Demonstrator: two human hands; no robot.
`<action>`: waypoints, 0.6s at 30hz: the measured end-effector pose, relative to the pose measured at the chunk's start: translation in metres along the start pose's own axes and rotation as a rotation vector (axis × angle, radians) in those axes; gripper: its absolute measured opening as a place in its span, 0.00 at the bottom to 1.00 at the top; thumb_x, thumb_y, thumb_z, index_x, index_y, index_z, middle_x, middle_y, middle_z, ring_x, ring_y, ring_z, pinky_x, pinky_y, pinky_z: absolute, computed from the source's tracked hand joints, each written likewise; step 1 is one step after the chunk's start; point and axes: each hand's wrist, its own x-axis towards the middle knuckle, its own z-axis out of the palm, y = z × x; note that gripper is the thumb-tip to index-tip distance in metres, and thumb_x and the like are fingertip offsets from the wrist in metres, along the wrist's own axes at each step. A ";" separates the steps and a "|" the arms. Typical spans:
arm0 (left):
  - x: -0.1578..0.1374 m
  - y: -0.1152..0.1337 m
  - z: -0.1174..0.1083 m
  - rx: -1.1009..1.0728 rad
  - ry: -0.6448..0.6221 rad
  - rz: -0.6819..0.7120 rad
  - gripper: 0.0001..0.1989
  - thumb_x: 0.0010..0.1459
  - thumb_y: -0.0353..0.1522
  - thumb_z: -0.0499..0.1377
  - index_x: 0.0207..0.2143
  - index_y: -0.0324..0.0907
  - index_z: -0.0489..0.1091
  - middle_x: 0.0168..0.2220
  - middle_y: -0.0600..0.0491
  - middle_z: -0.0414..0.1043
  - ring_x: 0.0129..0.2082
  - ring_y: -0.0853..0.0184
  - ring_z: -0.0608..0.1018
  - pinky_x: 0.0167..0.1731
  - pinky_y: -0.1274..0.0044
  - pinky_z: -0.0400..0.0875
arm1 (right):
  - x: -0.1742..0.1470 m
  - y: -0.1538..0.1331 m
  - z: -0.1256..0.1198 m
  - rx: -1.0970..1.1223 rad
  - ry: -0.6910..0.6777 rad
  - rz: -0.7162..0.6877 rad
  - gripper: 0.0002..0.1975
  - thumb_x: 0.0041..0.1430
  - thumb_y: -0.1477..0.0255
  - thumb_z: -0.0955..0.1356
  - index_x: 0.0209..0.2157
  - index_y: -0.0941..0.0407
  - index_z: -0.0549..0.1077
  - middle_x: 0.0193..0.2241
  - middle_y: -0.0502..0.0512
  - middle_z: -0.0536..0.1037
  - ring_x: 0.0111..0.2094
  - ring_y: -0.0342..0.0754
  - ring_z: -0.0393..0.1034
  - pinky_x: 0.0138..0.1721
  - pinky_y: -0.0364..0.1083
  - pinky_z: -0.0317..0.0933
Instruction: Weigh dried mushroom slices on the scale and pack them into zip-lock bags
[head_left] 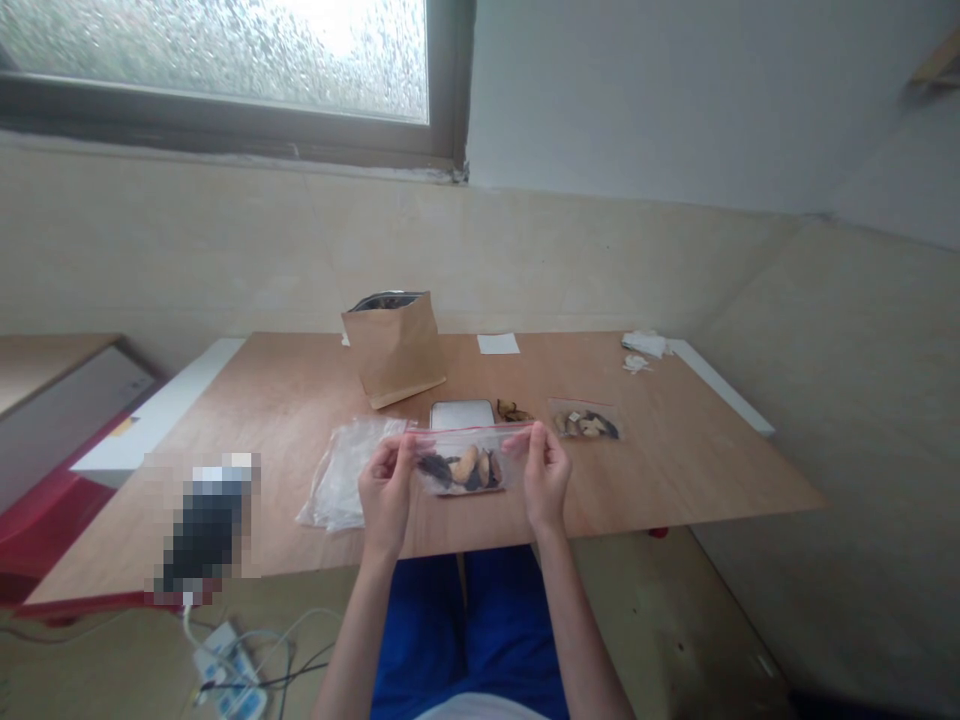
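Observation:
Between my two hands a clear zip bag with a red strip along its top is stretched, with tan and dark dried pieces, like dried mushroom, lying at its bottom. My left hand pinches the left top corner. The right top corner is pinched by my right hand. Behind the bag is a flat white tray or scale, partly covered by it. Loose brown dried pieces lie just right of that. Farther right rests another filled zip bag. Several clear bags are piled beside my left hand.
An open brown paper pouch stands at the back of the wooden table. A white paper and crumpled white items lie along the far edge. At left is a blurred dark object; a power strip sits below.

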 end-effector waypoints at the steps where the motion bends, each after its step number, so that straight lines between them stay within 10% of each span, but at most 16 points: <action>1: 0.000 0.000 -0.001 -0.002 -0.023 -0.012 0.14 0.51 0.43 0.58 0.26 0.40 0.73 0.28 0.51 0.75 0.28 0.68 0.76 0.30 0.79 0.70 | 0.001 -0.001 -0.001 0.003 0.001 0.001 0.24 0.61 0.55 0.58 0.22 0.57 0.70 0.20 0.53 0.75 0.22 0.45 0.69 0.29 0.43 0.63; 18: 0.001 0.000 -0.005 0.021 -0.113 -0.051 0.16 0.52 0.43 0.58 0.24 0.39 0.71 0.25 0.53 0.73 0.24 0.72 0.72 0.25 0.83 0.66 | -0.003 -0.001 0.002 0.041 0.068 0.028 0.25 0.60 0.54 0.58 0.20 0.58 0.69 0.17 0.52 0.74 0.16 0.41 0.64 0.20 0.40 0.58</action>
